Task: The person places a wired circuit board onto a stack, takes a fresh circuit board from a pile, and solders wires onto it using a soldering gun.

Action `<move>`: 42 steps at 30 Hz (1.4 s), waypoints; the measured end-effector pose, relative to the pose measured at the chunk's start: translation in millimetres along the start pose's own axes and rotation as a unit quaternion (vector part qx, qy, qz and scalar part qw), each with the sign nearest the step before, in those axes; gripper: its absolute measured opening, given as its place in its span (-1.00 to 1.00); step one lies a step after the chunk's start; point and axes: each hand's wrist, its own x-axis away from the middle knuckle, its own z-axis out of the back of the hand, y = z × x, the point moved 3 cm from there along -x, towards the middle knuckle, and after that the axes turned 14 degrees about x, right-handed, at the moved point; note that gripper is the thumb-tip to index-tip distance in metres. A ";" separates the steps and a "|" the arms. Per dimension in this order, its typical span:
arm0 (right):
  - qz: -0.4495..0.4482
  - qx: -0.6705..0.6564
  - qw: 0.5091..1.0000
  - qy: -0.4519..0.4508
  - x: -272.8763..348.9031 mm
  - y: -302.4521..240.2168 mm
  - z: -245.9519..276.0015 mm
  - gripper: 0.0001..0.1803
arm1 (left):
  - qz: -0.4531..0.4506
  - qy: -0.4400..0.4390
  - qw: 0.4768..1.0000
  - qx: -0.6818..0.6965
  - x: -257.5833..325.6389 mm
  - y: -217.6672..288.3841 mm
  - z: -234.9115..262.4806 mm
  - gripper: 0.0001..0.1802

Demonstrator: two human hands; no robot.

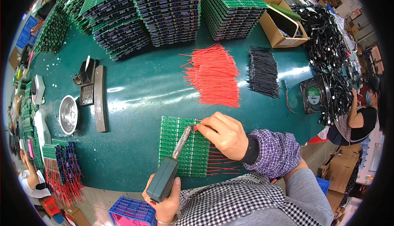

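Observation:
A green circuit board panel (176, 139) lies on the dark green table (139, 90) in front of me. My left hand (166, 201) grips the dark handle of a soldering iron (168, 170), its metal tip reaching the panel's upper right part. My right hand (223, 135) pinches a short red wire (198, 121) and holds it at the board beside the iron's tip. Several red wires stick out from the panel's right edge under my right wrist.
A heap of loose red wires (215, 76) and a bunch of black wires (262, 71) lie beyond the panel. Stacks of green boards (168, 8) fill the back. An iron stand (87, 76), a metal bowl (68, 114), a cardboard box (283, 25), a black fan (314, 94) and another seated person (361, 115) surround it.

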 end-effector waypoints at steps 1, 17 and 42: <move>-0.001 0.001 1.000 0.001 0.3 0.0 -0.3 -0.72 | 0.004 0.003 1.000 0.007 -0.3 0.4 -0.6 -0.74; 0.002 0.009 1.000 -0.008 -0.3 -1.2 0.5 -0.72 | 0.052 0.016 0.998 0.035 8.9 -8.5 6.4 -0.65; 0.002 0.018 1.000 -0.010 0.3 -1.9 0.5 -0.71 | 0.054 0.020 0.998 0.019 12.1 -3.5 6.9 -0.68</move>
